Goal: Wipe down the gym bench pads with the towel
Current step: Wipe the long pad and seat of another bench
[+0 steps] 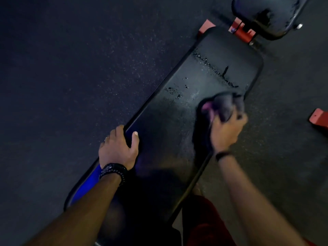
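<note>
No text, label, brand, number or sign can be read anywhere in the head view. The red frame bracket [238, 30] between the two pads carries a small pale patch, too blurred to tell whether it holds writing.

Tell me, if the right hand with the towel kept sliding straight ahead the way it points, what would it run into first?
Probably the streak of wet droplets across the long pad, just beyond the right hand and its bunched towel. Past that come the pad's far end and the smaller pad; depth is hard to judge.
</note>
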